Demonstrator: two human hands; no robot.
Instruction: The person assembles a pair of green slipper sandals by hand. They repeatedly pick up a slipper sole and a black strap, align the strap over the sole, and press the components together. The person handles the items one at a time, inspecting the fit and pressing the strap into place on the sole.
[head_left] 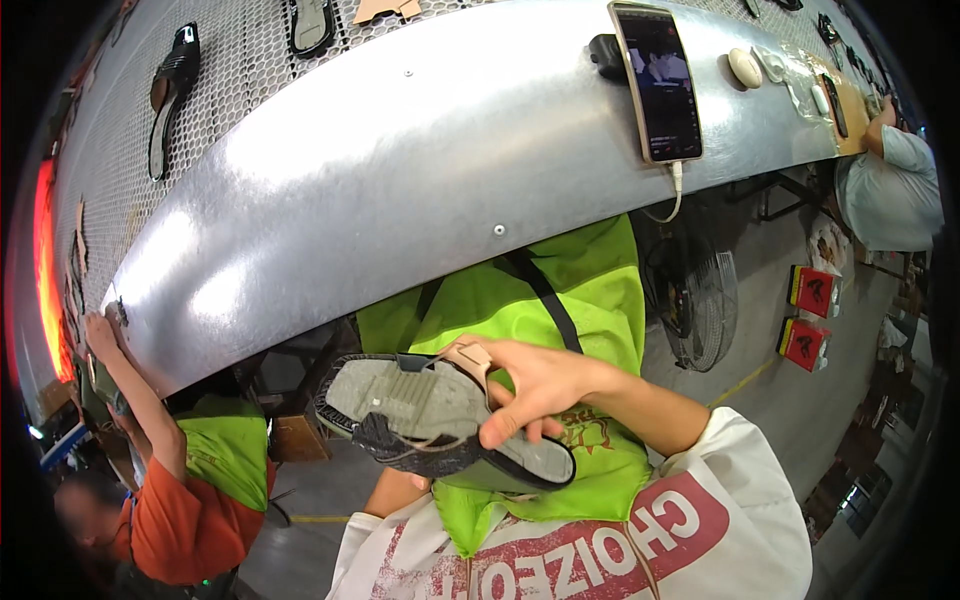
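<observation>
A sandal with a grey ridged insole and black straps is held up in front of my lap, its toe end to the left. My right hand is closed on it from the right, fingers at a tan strap piece and thumb over the insole's side. Beneath the sandal a bit of my left hand shows. The sandal hides most of its fingers, so their grip is out of sight. A green apron lies behind the sandal.
A metal-edged bench curves ahead, with a mesh conveyor carrying sandals beyond it. A phone with a cable stands on the edge. A fan is below right. Co-workers sit at left and at far right.
</observation>
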